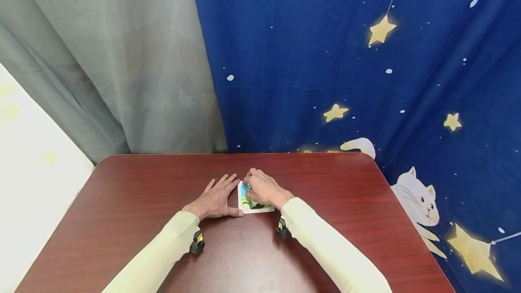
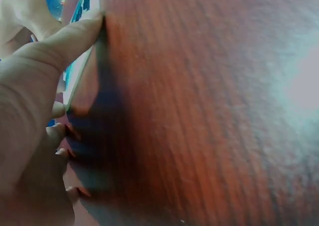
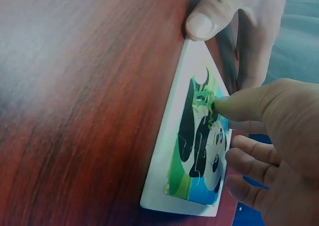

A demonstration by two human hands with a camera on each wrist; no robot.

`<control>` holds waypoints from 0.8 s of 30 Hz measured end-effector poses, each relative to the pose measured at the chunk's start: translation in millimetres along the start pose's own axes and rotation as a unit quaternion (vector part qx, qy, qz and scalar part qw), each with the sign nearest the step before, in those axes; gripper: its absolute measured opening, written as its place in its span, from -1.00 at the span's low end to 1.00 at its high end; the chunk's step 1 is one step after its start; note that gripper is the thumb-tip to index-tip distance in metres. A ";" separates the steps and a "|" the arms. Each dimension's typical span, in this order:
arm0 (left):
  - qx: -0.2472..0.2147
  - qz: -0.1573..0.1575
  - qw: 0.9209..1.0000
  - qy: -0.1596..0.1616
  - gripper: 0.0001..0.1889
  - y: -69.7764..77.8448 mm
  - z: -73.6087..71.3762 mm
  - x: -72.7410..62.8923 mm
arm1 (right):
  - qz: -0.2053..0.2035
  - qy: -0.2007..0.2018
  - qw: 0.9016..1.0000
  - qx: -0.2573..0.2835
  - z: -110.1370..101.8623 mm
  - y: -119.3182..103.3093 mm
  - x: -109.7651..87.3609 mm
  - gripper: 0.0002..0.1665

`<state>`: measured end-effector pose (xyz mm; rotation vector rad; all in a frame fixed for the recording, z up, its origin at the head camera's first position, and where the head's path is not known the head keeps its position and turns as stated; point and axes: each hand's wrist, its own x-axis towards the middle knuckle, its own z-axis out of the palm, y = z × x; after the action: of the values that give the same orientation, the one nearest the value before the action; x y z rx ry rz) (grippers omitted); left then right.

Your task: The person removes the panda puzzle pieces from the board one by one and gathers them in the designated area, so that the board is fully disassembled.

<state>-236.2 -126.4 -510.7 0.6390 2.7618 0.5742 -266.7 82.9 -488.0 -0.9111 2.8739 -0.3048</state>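
A small white-bordered board with a panda picture [image 3: 203, 141] lies flat on the table. My left hand [image 1: 217, 198] is spread on the tabletop at the board's left side, thumb tip at its near left corner, index fingertip by its far left corner. In the left wrist view, that thumb [image 2: 70, 39] lies along the board's edge. Over the picture is my right hand [image 1: 264, 189], its thumb [image 3: 239, 106] touching the panda near the green bamboo. The right hand's other fingers [image 3: 254, 153] bend loosely at the board's far edge. Part of the picture is hidden under this hand.
The dark red wooden table [image 1: 325, 193] has rounded far corners. Behind it hang a grey curtain [image 1: 163, 58] and a blue curtain [image 1: 293, 58] with stars and a white cat. A white surface [image 1: 36, 157] stands along the left side. Each wrist wears a small black camera.
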 end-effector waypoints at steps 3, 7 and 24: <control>0.001 -0.004 1.000 -0.002 0.15 0.9 -0.8 0.5 | 0.010 -0.005 1.000 -0.001 -1.2 -0.8 -0.1 -0.55; 0.007 -0.009 1.000 0.001 0.16 0.6 0.0 0.3 | 0.013 -0.006 1.000 0.005 -2.3 -0.9 0.1 -0.55; 0.001 -0.009 1.000 0.005 0.18 -2.1 3.1 1.3 | -0.034 0.019 0.997 0.071 5.1 12.4 1.2 -0.49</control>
<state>-237.1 -126.6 -514.6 0.6123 2.7754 0.5728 -273.7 91.3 -495.8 -0.9874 2.8153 -0.5322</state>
